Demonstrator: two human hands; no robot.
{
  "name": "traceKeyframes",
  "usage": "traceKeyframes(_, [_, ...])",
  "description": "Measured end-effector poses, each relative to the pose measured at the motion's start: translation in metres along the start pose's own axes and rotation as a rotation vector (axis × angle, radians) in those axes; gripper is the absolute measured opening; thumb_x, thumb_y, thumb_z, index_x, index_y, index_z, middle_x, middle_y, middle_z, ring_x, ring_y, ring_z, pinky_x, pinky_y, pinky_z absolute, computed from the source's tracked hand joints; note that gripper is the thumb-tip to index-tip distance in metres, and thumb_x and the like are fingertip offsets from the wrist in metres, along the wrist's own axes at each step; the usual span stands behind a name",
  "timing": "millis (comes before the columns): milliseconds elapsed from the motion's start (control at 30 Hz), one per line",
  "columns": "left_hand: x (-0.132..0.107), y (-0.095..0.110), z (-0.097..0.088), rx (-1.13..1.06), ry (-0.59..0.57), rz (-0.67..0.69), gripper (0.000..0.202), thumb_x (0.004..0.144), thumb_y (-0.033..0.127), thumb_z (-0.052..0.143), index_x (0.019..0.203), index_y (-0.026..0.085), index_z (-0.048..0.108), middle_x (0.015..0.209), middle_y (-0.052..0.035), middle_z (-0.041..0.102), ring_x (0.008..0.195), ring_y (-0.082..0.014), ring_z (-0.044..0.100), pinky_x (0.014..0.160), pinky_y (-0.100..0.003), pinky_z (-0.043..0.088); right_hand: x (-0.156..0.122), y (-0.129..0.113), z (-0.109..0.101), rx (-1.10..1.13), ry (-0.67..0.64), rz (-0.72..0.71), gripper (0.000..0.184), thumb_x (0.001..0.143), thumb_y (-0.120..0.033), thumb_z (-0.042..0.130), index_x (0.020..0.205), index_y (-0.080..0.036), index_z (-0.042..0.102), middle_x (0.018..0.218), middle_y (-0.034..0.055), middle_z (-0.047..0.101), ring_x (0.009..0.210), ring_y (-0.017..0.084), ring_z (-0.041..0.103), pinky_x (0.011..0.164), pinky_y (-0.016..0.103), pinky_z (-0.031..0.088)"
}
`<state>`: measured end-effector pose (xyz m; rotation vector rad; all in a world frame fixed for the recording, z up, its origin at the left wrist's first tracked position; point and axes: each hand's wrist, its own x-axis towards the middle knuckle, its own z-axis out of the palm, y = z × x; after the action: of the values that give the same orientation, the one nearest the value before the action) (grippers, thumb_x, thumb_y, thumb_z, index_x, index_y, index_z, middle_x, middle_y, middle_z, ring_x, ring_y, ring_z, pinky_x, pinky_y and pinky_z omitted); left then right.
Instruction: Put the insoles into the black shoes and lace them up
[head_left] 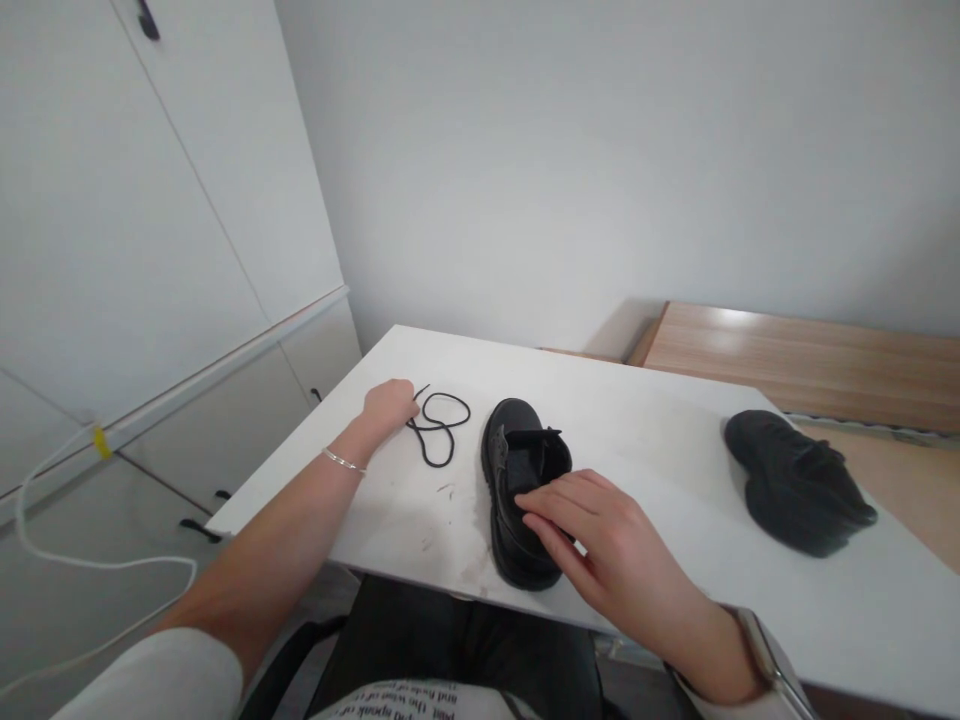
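A black leather shoe (529, 565) stands upright on the white table, toe pointing away from me, with its tongue raised and its opening facing me. Over the opening, my right hand (600, 525) has thumb and forefinger pinched together at the collar; the exact contact is hard to see against the dark leather. To the left, my left hand (390, 405) is closed around one part of a thin black shoelace (439, 460). The rest of the lace lies in loops on the table. No lace shows in the shoe's visible upper.
A second black shoe (799, 485) lies at the table's right side. Small dark specks mark the white tabletop (397, 520) near me. Behind it on the right is a wood-grain board (810, 350). White cabinets (150, 230) and a white cable (105, 562) are on the left.
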<state>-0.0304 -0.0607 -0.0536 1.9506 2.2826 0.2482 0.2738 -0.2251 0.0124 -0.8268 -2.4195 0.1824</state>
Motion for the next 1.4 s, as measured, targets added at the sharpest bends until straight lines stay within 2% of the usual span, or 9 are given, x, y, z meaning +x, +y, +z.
traceKeyframes(200, [-0.04, 0.028, -0.055, -0.163, 0.296, 0.145, 0.018, 0.091, 0.029, 0.049, 0.096, 0.017, 0.062, 0.092, -0.0069, 0.07, 0.085, -0.0192, 0.065, 0.079, -0.028, 0.049, 0.017, -0.001, -0.004, 0.183, 0.211, 0.201, 0.02, 0.099, -0.021, 0.052, 0.104, -0.019, 0.071, 0.098, 0.0075, 0.075, 0.087, 0.018, 0.069, 0.078, 0.032, 0.056])
traceKeyframes(300, [-0.082, 0.059, -0.088, -0.595, 0.438, 0.54, 0.012, 0.087, 0.03, 0.056, 0.083, 0.019, 0.059, 0.076, -0.0007, 0.063, 0.074, -0.0154, 0.06, 0.073, -0.026, 0.048, 0.038, -0.001, -0.006, 0.505, 0.404, 0.374, 0.019, 0.095, -0.031, 0.06, 0.105, -0.02, 0.072, 0.098, 0.0064, 0.076, 0.074, 0.015, 0.069, 0.068, 0.03, 0.058])
traceKeyframes(533, [-0.138, 0.098, -0.1, -0.695, 0.205, 0.901, 0.008, 0.087, 0.02, 0.061, 0.079, 0.02, 0.063, 0.076, 0.0015, 0.064, 0.072, -0.0131, 0.057, 0.071, -0.024, 0.047, 0.074, -0.001, 0.0, 1.121, 0.538, 0.407, 0.022, 0.082, -0.036, 0.076, 0.093, -0.018, 0.069, 0.071, -0.0009, 0.07, 0.053, 0.009, 0.059, 0.051, 0.022, 0.052])
traceKeyframes(667, [-0.136, 0.095, -0.094, -0.812, 0.046, 0.875, 0.01, 0.092, 0.022, 0.06, 0.084, 0.019, 0.065, 0.081, -0.0002, 0.066, 0.077, -0.0139, 0.059, 0.075, -0.026, 0.048, 0.073, -0.001, 0.0, 1.053, 0.518, 0.412, 0.023, 0.08, -0.036, 0.077, 0.088, -0.018, 0.066, 0.071, -0.0015, 0.068, 0.051, 0.007, 0.057, 0.044, 0.019, 0.047])
traceKeyframes(833, [-0.122, 0.097, -0.087, -1.211, -0.281, 0.748, 0.049, 0.098, 0.056, 0.048, 0.08, 0.014, 0.066, 0.077, -0.0065, 0.067, 0.074, -0.0166, 0.063, 0.071, -0.03, 0.051, 0.069, 0.003, 0.001, 0.955, 0.522, 0.38, 0.021, 0.083, -0.035, 0.074, 0.089, -0.017, 0.063, 0.069, -0.0024, 0.065, 0.048, 0.007, 0.056, 0.043, 0.018, 0.046])
traceKeyframes(967, [-0.107, 0.105, -0.079, -1.317, -0.286, 0.614, 0.052, 0.091, 0.059, 0.059, 0.068, 0.013, 0.065, 0.063, -0.0039, 0.063, 0.06, -0.0135, 0.059, 0.061, -0.028, 0.05, 0.072, 0.01, 0.007, 0.927, 0.495, 0.34, 0.019, 0.085, -0.034, 0.072, 0.088, -0.018, 0.062, 0.071, -0.002, 0.066, 0.054, 0.008, 0.059, 0.048, 0.02, 0.049])
traceKeyframes(1100, [-0.089, 0.107, -0.087, -1.267, -0.123, 0.631, 0.045, 0.092, 0.053, 0.061, 0.075, 0.012, 0.069, 0.072, -0.0062, 0.07, 0.067, -0.015, 0.065, 0.069, -0.029, 0.054, 0.081, 0.021, -0.006, 0.912, 0.556, 0.307, 0.014, 0.083, -0.029, 0.074, 0.086, -0.019, 0.064, 0.074, -0.0017, 0.066, 0.064, 0.01, 0.062, 0.062, 0.024, 0.053])
traceKeyframes(1233, [-0.055, 0.08, -0.118, -1.381, 0.249, 0.649, 0.04, 0.096, 0.051, 0.058, 0.106, 0.013, 0.068, 0.107, -0.0101, 0.075, 0.101, -0.0203, 0.07, 0.092, -0.039, 0.054, 0.081, 0.053, -0.06, 1.048, 0.855, 0.242, 0.011, 0.087, -0.023, 0.07, 0.081, -0.021, 0.061, 0.085, -0.0007, 0.068, 0.081, 0.011, 0.066, 0.083, 0.031, 0.054])
traceKeyframes(1400, [-0.004, -0.001, -0.144, -1.418, 0.601, 0.54, 0.029, 0.097, 0.041, 0.059, 0.117, 0.021, 0.058, 0.096, 0.0032, 0.071, 0.09, -0.0083, 0.063, 0.073, -0.03, 0.041, 0.038, 0.127, -0.13, 1.008, 1.289, 0.305, 0.024, 0.094, -0.008, 0.053, 0.074, -0.019, 0.059, 0.064, -0.0045, 0.051, 0.049, 0.004, 0.039, 0.041, 0.016, 0.027])
